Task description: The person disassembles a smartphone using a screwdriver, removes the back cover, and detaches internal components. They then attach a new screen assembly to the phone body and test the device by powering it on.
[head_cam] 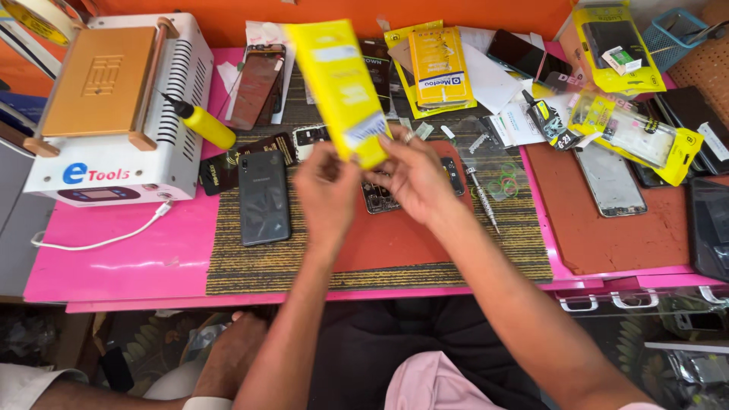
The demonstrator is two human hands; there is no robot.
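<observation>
Both my hands hold a long yellow flat packet (339,85) upright above the bench. My left hand (326,193) pinches its lower end from the left and my right hand (414,176) grips the same end from the right, a ring on one finger. Under the hands lies a small dark phone part (377,199) on a red mat (395,235). A dark grey phone (263,197) lies face down just left of my left hand. A screwdriver (483,199) lies to the right of my right hand.
A white heating machine (121,106) with a tan plate stands at the back left, a yellow bottle (205,125) beside it. Yellow packets (439,67), phone screens (610,181) and a blue basket (683,34) crowd the back and right. Another person's arm (228,353) shows below the bench.
</observation>
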